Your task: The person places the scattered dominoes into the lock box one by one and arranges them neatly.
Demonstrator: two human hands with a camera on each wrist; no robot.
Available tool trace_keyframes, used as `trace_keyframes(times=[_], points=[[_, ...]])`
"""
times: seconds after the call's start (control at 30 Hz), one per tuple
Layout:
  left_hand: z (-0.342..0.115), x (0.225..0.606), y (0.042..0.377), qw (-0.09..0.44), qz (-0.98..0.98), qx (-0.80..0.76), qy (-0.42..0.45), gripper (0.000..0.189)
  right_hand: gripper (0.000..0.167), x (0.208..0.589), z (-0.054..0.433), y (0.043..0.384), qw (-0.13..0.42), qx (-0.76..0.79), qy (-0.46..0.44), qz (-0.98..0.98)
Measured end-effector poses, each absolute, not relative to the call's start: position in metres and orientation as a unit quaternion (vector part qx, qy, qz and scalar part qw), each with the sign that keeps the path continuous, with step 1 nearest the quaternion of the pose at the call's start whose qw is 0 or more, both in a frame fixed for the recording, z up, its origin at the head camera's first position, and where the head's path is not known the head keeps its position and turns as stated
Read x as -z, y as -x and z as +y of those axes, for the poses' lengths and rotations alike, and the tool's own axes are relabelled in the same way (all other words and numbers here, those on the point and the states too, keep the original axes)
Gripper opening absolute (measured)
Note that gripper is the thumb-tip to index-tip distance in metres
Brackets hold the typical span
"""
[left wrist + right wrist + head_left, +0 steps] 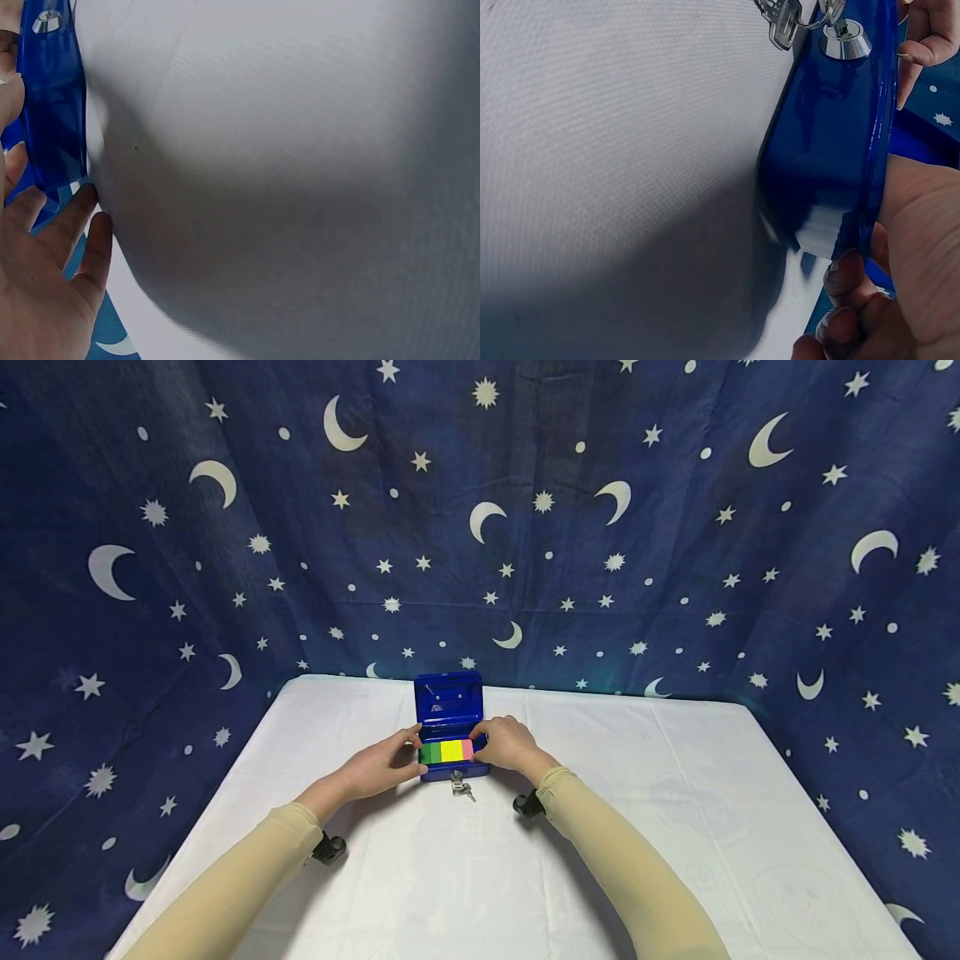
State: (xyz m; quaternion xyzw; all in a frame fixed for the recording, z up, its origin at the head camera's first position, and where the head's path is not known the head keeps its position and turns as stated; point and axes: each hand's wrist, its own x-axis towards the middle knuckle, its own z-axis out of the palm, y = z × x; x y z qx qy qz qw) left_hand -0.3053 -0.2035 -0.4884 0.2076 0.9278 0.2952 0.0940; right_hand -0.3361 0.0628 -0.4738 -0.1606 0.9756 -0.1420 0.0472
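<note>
A small blue cash box (pixel 448 700) stands on the white table with its lid raised. Inside lies a row of coloured blocks (pixel 452 751), green at the left, then yellow, then pink. My left hand (pixel 375 768) is at the box's left end, fingers spread and thumb (pixel 10 101) by the front rim. At the right end, the thumb and forefinger of my right hand (pixel 508 745) pinch the pink end of the row. Its other fingers (pixel 847 274) curl outside the box's end. Keys (pixel 467 791) hang from the silver lock (pixel 846 41) on the front.
White cloth (pixel 637 810) covers the table on all sides of the box. Behind and beside it hangs a dark blue curtain (pixel 450 527) with moons and stars. A black wrist camera (pixel 328 848) sits under the left sleeve, another (pixel 528 804) under the right.
</note>
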Motion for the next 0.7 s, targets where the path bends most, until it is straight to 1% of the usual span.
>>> trace_keyframes(times=[0.27, 0.47, 0.7], points=[[-0.203, 0.489, 0.306, 0.088, 0.928, -0.293, -0.212, 0.055, 0.038, 0.473, 0.064, 0.337, 0.055, 0.152, 0.155, 0.975], [-0.204, 0.488, 0.307, 0.083, 0.926, -0.297, -0.217, 0.059, 0.039, 0.472, 0.069, 0.337, 0.04, 0.168, 0.157, 0.972], [-0.204, 0.488, 0.304, 0.088, 0.929, -0.29, -0.212, 0.079, 0.038, 0.468, 0.078, 0.334, 0.006, 0.192, 0.176, 0.965]])
